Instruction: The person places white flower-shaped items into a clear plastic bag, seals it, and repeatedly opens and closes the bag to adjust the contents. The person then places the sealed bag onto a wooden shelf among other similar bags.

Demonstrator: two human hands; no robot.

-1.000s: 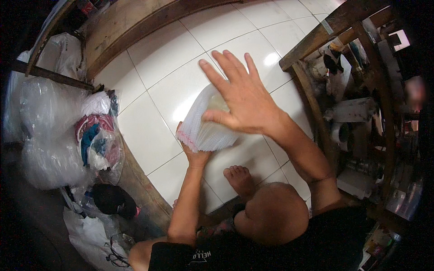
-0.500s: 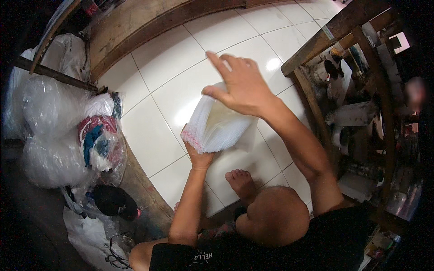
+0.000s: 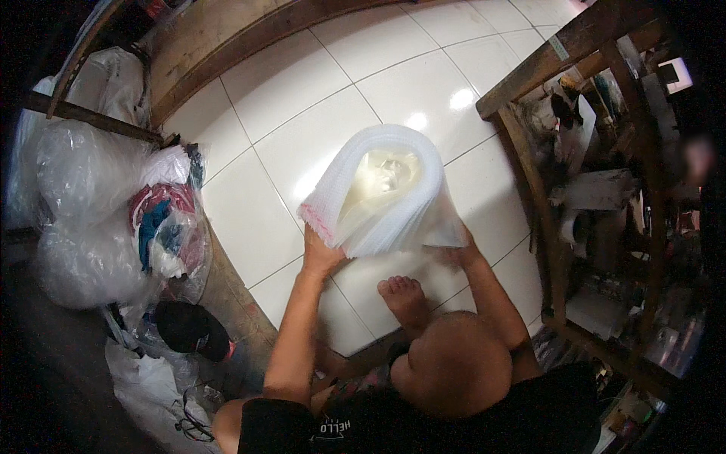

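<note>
A thick stack of thin white sheets (image 3: 393, 227) with a dotted texture is bent into an arch above the tiled floor. Pink marks run along its left edge, and a pale yellowish, see-through sheet lines its inner side. My left hand (image 3: 324, 253) is closed on the stack's left end, its fingers mostly hidden beneath. At the right end, my right hand (image 3: 463, 246) grips the lower corner, where the layers look thinner and more see-through; part of that hand is covered.
Bulging see-through plastic bags (image 3: 91, 204) stand at the left, beside a bag of coloured cloth (image 3: 170, 227) and a black cap (image 3: 191, 331). A wooden beam (image 3: 249, 57) crosses the far side. At the right rises a wooden rack (image 3: 529, 83) with cluttered items. My bare foot (image 3: 407, 299) rests below the stack.
My right hand has come down from above the stack to its right end and closed on it. The stack has opened from a folded wad into a wide arch.
</note>
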